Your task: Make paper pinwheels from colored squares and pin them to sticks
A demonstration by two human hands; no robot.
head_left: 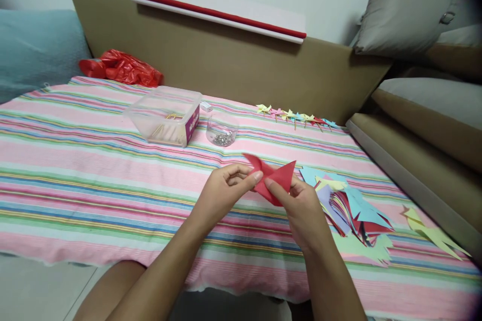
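A red paper pinwheel (277, 176), partly folded with pointed tips standing out, is held above the striped cloth. My left hand (234, 183) pinches its left side between thumb and fingers. On the right side, my right hand (297, 198) grips the paper with the thumb pressed near the centre and the fingers behind. Both thumbs lie close together at the middle of the paper. To the right of my right hand lies a pile of cut coloured paper sheets (354, 210). Beyond my hands stands a clear round tub (222, 130) with small metal pins in it.
A clear plastic box (161, 115) holding thin sticks stands on the striped cloth (94, 170). At the back right lies a row of finished small pinwheels (295, 116). Yellow cut paper (429, 230) lies far right. A red plastic bag (124, 67) and cushions (408, 10) edge the area.
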